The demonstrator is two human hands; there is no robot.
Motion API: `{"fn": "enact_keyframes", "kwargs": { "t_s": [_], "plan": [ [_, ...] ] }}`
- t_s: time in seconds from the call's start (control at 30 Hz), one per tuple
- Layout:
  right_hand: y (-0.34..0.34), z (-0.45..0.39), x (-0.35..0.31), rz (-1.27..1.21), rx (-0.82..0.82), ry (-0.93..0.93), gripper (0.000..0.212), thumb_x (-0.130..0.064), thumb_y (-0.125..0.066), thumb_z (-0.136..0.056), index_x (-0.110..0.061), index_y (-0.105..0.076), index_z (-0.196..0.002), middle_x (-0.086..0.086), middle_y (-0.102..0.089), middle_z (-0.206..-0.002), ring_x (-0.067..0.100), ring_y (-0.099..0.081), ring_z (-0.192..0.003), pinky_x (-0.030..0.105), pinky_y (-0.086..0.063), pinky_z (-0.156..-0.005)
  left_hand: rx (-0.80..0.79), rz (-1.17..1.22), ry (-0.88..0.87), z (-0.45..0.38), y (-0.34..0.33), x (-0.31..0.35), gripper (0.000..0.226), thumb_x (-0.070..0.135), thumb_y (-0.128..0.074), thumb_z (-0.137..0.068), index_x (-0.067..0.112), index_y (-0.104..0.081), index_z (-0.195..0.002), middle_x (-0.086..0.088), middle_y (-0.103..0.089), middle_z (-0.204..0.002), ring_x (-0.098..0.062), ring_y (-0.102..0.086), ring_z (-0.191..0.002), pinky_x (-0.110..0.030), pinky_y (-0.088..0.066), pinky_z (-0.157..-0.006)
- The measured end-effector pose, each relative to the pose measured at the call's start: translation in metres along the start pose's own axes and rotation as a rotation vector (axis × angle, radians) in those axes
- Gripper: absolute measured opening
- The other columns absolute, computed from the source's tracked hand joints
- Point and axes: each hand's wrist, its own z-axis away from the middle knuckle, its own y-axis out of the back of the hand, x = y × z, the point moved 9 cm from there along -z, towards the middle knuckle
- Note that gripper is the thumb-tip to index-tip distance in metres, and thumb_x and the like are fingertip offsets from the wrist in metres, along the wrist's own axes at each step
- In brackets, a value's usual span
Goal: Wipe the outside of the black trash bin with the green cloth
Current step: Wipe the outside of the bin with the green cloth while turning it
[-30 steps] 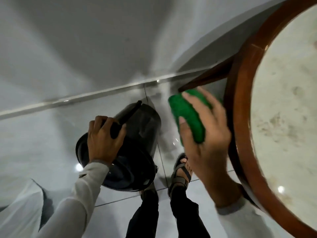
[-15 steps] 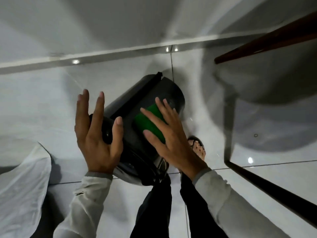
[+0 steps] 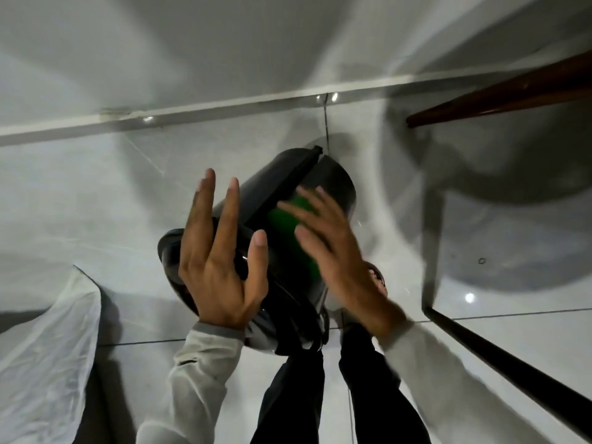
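Note:
The black trash bin (image 3: 333, 184) is tipped over on its side above the white tiled floor, its mouth toward me. My left hand (image 3: 221, 267) braces the rim side with the palm, fingers spread and straight. My right hand (image 3: 333, 251), motion-blurred, presses the green cloth (image 3: 288, 225) flat against the bin's outer wall. The cloth shows between my fingers and the bin. The bin's lower rim rests near my dark trouser legs.
A white plastic sheet (image 3: 48, 347) lies on the floor at the lower left. A brown wooden table leg (image 3: 499, 97) crosses the upper right, and a dark bar (image 3: 512, 360) runs along the lower right. The wall's white skirting (image 3: 192, 113) is just behind the bin. My sandalled foot (image 3: 378, 277) is beside the bin.
My left hand let go of the rim and now braces the bin with open fingers. My right hand brought the cloth onto the bin's side and slid it along the wall.

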Motion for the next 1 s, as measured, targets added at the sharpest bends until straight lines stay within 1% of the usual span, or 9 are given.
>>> {"fn": "enact_keyframes", "kwargs": {
  "t_s": [0.1, 0.23, 0.3, 0.43, 0.5, 0.63, 0.77, 0.9, 1.0],
  "plan": [
    [-0.023, 0.039, -0.011, 0.063, -0.083, 0.129, 0.049, -0.041, -0.045, -0.103, -0.036, -0.051, -0.151, -0.010, -0.033, -0.172, 0.011, -0.009, -0.165, 0.046, -0.016, -0.132, -0.009, -0.042, -0.064, 0.008, 0.000, 0.006, 0.060, 0.043, -0.036, -0.107, 0.001, -0.055, -0.146, -0.021, -0.043, -0.160, -0.042, -0.068, -0.116, -0.017, -0.030, -0.114],
    [0.006, -0.005, 0.034, 0.115, 0.027, -0.079, 0.042, -0.026, -0.054, -0.106, -0.030, -0.056, -0.148, 0.003, -0.022, -0.175, 0.022, -0.012, -0.164, 0.045, -0.019, -0.133, -0.005, 0.003, -0.060, 0.019, 0.003, 0.001, 0.062, 0.040, -0.038, -0.104, 0.000, -0.048, -0.149, -0.024, -0.044, -0.159, -0.018, -0.047, -0.148, -0.022, -0.031, -0.118],
    [0.024, -0.036, 0.051, 0.060, 0.088, -0.161, 0.040, -0.024, -0.056, -0.107, -0.028, -0.059, -0.147, 0.008, -0.024, -0.172, 0.027, -0.022, -0.161, 0.045, -0.022, -0.133, 0.006, 0.048, -0.030, 0.019, 0.003, -0.001, 0.062, 0.042, -0.037, -0.105, -0.001, -0.046, -0.151, -0.025, -0.044, -0.159, -0.009, -0.035, -0.153, -0.026, -0.033, -0.121],
    [0.027, -0.088, 0.050, 0.086, 0.107, -0.155, 0.038, -0.024, -0.059, -0.104, -0.024, -0.065, -0.141, 0.011, -0.041, -0.164, 0.030, -0.040, -0.151, 0.032, -0.029, -0.124, 0.058, 0.048, 0.065, -0.006, 0.000, -0.005, 0.061, 0.046, -0.036, -0.108, 0.003, -0.050, -0.150, -0.019, -0.048, -0.158, -0.026, -0.047, -0.149, -0.034, -0.042, -0.120],
    [0.031, -0.094, 0.045, 0.051, 0.114, -0.160, 0.037, -0.023, -0.061, -0.103, -0.023, -0.067, -0.139, 0.010, -0.043, -0.163, 0.029, -0.042, -0.150, 0.029, -0.030, -0.123, 0.059, 0.017, 0.077, -0.015, -0.001, -0.002, 0.055, 0.043, -0.040, -0.107, 0.008, -0.057, -0.146, -0.016, -0.056, -0.151, -0.030, -0.056, -0.137, -0.029, -0.045, -0.114],
    [0.037, -0.070, 0.035, -0.060, 0.087, -0.118, 0.038, -0.013, -0.068, -0.098, -0.018, -0.071, -0.135, 0.005, -0.046, -0.161, 0.022, -0.041, -0.151, 0.043, -0.032, -0.128, 0.049, -0.016, 0.115, -0.019, 0.001, 0.004, 0.046, 0.032, -0.046, -0.102, 0.008, -0.067, -0.136, -0.018, -0.068, -0.119, -0.035, -0.064, -0.110, -0.031, -0.045, -0.098],
    [0.027, -0.016, -0.001, -0.169, 0.032, 0.020, 0.043, -0.026, -0.070, -0.090, -0.025, -0.071, -0.133, -0.006, -0.049, -0.160, 0.012, -0.039, -0.151, 0.039, -0.033, -0.128, 0.026, -0.054, 0.149, -0.032, -0.005, 0.011, 0.047, 0.036, -0.046, -0.103, 0.009, -0.067, -0.135, -0.018, -0.067, -0.120, -0.035, -0.064, -0.109, -0.035, -0.048, -0.093],
    [0.019, 0.009, -0.001, -0.149, 0.047, 0.148, 0.045, -0.035, -0.064, -0.093, -0.027, -0.065, -0.138, -0.001, -0.045, -0.163, 0.019, -0.035, -0.156, 0.040, -0.032, -0.128, 0.015, -0.070, 0.107, -0.031, -0.009, 0.018, 0.042, 0.036, -0.046, -0.105, 0.010, -0.073, -0.125, -0.015, -0.068, -0.120, -0.032, -0.064, -0.110, -0.027, -0.043, -0.092],
    [0.033, -0.025, 0.049, -0.124, 0.139, -0.024, 0.041, -0.029, -0.061, -0.101, -0.027, -0.060, -0.142, -0.005, -0.045, -0.160, 0.019, -0.037, -0.153, 0.020, -0.032, -0.122, 0.020, -0.073, 0.108, -0.021, -0.007, 0.015, 0.042, 0.035, -0.046, -0.104, 0.007, -0.076, -0.115, -0.015, -0.069, -0.118, -0.033, -0.064, -0.109, -0.026, -0.041, -0.093]
  ]
}}
